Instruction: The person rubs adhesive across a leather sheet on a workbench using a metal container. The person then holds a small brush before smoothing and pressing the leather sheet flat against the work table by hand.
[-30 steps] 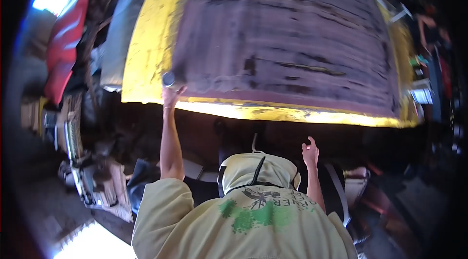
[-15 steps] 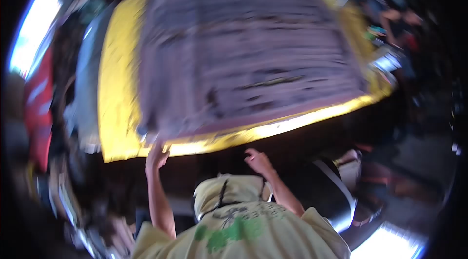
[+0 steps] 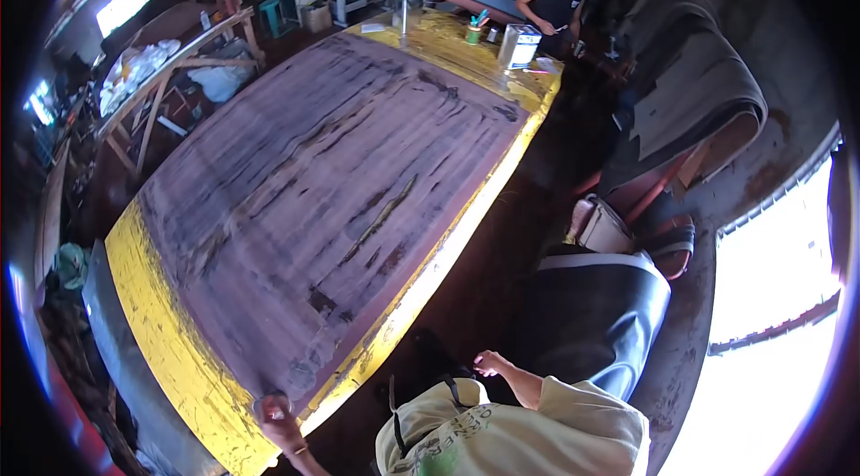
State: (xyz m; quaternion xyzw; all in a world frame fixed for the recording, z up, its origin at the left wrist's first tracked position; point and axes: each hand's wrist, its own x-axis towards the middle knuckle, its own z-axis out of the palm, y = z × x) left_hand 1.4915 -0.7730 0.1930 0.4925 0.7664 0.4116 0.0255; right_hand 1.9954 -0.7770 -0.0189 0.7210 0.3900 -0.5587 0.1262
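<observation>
A large purple-grey sheet (image 3: pixel 305 180) with dark streaks and worn patches covers most of a yellow-topped table (image 3: pixel 148 279). My left hand (image 3: pixel 279 427) is over the near corner of the sheet, beside the table's yellow edge. Its fingers are closed around a small thing with a pale, round rim, whose kind I cannot make out. Away from the table, my right hand (image 3: pixel 489 363) hangs in front of my body, fingers loosely curled with nothing visible in them.
On the table's far end stand a metal can (image 3: pixel 520 47), another tin (image 3: pixel 407 12) and a green container (image 3: pixel 474 32) of pens or brushes. Another person (image 3: pixel 553 6) stands beyond. A black roll (image 3: pixel 591 319) lies to my right; draped sheets (image 3: pixel 694 73) hang behind it.
My view has swung to the right, so the table now runs diagonally and the far end shows. My left hand stays at the table's near corner; my right hand stays off the table.
</observation>
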